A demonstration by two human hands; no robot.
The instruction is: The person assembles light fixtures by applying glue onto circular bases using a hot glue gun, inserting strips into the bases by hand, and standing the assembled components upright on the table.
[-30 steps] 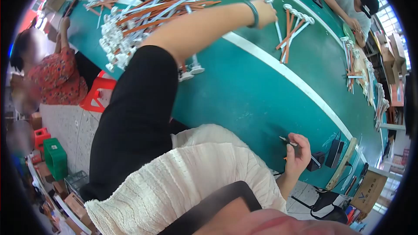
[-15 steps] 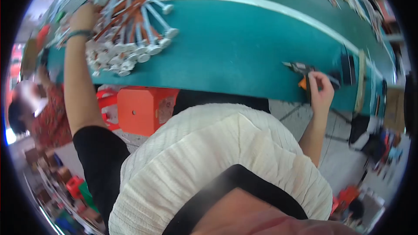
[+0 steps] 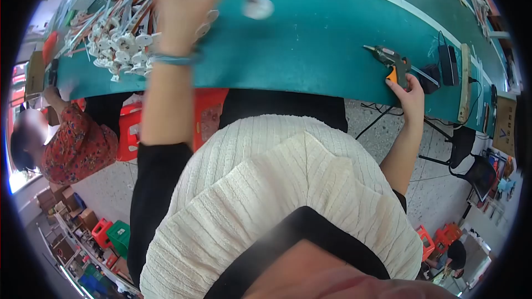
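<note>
My left hand [image 3: 191,3], smeared by motion, is raised over the back of the table, its fingers closed on a thin stem that ends in a white round disc [image 3: 258,8]. Much of that stem is hidden or blurred. Under and beside the left forearm lies a heap of white discs [image 3: 119,50] on grey and orange-brown strips. At the right, a glue gun [image 3: 388,58] with an orange trigger points its nozzle leftward over the table. My right hand [image 3: 410,95] grips the lower part of its handle, thumb by the trigger.
The green table [image 3: 310,50] carries a white line across it. Beside the glue gun stand a black box [image 3: 449,65] and a power strip [image 3: 464,83]. Red stools [image 3: 209,116] are below the near edge. Another person [image 3: 75,138] sits at the left.
My left hand has come out of the heap and moved right, bringing a stem with a white disc. My right hand has shifted lower on the glue gun's handle.
</note>
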